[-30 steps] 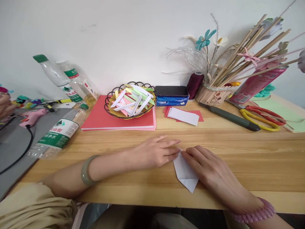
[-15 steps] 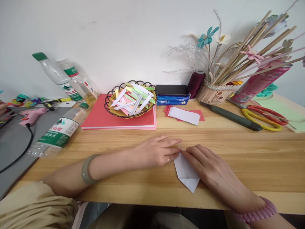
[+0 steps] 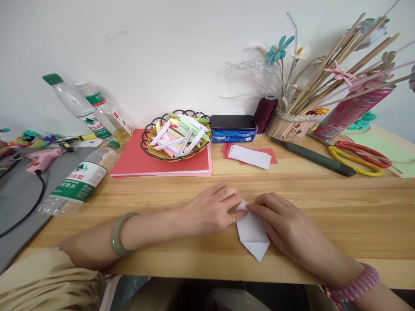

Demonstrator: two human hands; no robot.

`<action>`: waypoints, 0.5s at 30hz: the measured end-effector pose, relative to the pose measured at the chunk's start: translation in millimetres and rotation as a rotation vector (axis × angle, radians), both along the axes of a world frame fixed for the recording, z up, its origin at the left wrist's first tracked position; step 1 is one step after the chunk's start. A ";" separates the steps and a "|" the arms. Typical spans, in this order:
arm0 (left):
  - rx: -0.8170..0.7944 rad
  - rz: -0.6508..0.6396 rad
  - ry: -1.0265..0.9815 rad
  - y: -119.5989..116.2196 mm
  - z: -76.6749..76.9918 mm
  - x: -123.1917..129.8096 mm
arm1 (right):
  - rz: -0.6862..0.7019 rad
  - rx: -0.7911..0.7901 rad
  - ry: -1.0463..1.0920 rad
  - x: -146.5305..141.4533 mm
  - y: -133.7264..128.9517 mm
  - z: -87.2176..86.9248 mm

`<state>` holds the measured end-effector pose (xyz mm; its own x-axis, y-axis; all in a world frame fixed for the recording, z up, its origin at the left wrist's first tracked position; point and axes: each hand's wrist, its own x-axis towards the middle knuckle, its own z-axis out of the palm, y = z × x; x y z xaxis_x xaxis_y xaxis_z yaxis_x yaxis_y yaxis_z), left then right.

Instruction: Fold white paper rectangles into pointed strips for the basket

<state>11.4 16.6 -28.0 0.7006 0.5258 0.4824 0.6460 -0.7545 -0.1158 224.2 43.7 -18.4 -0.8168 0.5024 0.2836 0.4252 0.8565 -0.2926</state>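
A small folded sheet of white paper [image 3: 253,231] lies on the wooden table near its front edge, with a crease across its lower part and a pointed end towards me. My left hand [image 3: 215,211] has its fingers curled at the paper's upper left edge, the thumb lying on it. From the other side, my right hand [image 3: 285,222] pinches the upper right part between closed fingers. Fingertips partly cover the far end of the paper.
Behind the hands stand a basket of folded paper strips [image 3: 181,138] on red paper [image 3: 129,162], white and red slips [image 3: 249,156] and a blue pack [image 3: 233,134]. Bottles [image 3: 81,177] and a pink glue gun [image 3: 45,160] are left; a cutter [image 3: 317,157] and scissors [image 3: 356,160] right.
My left fingers, stretched out across the paper's far end before, have curled in and drawn back. The right hand has shifted slightly, showing more of the paper's top.
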 end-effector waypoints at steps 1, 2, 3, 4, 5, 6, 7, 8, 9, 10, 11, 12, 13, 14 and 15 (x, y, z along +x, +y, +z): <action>-0.016 0.011 -0.008 0.2 -2.2 0.3 | -0.010 -0.028 0.010 0.1 1.2 -0.5; -0.035 0.014 -0.003 0.4 -3.9 0.2 | -0.025 -0.053 0.018 0.0 2.4 -0.9; -0.053 0.013 0.011 0.6 -5.1 -0.3 | -0.038 -0.071 0.021 -0.3 3.7 -1.0; -0.067 0.013 0.024 0.8 -5.6 -0.9 | -0.047 -0.077 0.023 -0.8 4.8 -0.9; -0.079 0.020 0.032 1.1 -5.6 -1.7 | -0.050 -0.075 0.019 -1.4 5.7 -0.7; -0.090 0.033 0.035 1.4 -5.2 -2.5 | -0.044 -0.064 0.011 -2.1 6.5 -0.3; -0.099 0.040 0.036 1.9 -4.5 -3.3 | -0.032 -0.047 -0.004 -2.9 7.1 0.1; -0.104 0.037 0.034 2.6 -3.7 -4.1 | -0.019 -0.023 -0.022 -3.5 7.4 0.7; -0.108 0.024 0.034 3.3 -2.6 -4.9 | -0.008 0.007 -0.042 -4.0 7.6 1.3; -0.113 0.004 0.036 4.1 -1.4 -5.7 | -0.002 0.037 -0.066 -4.3 7.6 2.1; -0.116 -0.019 0.042 4.8 -0.1 -6.6 | 0.002 0.064 -0.091 -4.3 7.4 2.8; -0.121 -0.043 0.055 5.4 1.3 -7.5 | 0.004 0.085 -0.111 -4.1 6.9 3.6; -0.127 -0.064 0.072 5.8 2.8 -8.5 | 0.003 0.099 -0.126 -3.7 6.2 4.4; -0.138 -0.077 0.095 6.0 4.2 -9.4 | 0.003 0.105 -0.137 -3.1 5.4 5.0; -0.152 -0.087 0.120 6.1 5.4 -10.2 | 0.004 0.107 -0.142 -2.6 4.5 5.5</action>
